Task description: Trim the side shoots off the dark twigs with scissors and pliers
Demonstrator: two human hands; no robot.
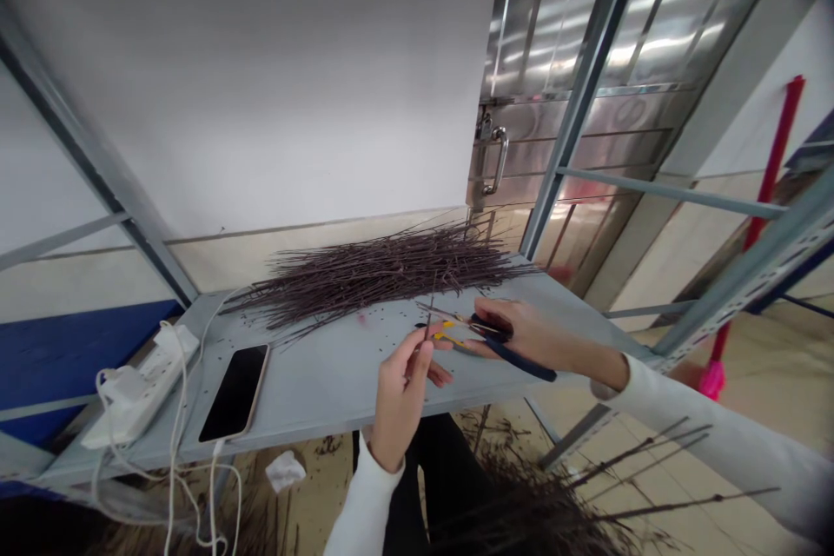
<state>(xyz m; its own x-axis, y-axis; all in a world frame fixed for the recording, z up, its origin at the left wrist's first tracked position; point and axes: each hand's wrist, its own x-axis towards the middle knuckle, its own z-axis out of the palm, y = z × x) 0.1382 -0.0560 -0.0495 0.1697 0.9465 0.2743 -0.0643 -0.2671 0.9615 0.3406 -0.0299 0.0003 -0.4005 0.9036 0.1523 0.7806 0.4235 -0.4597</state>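
Note:
My left hand pinches a thin dark twig upright between thumb and fingertips, above the front of the grey shelf table. My right hand is closed round the black handles of a pair of scissors. The scissor blades point left and lie near the twig, across or just beside it; I cannot tell whether they touch. Under the right hand is a tool with a dark blue handle and yellow parts; its head is partly hidden. A long heap of dark twigs lies behind both hands.
On the left lie a black-screened phone and a white power strip with cables over the table's edge. More twigs are bundled at my lap. Metal shelf posts stand at both sides. Small dark bits dot the table.

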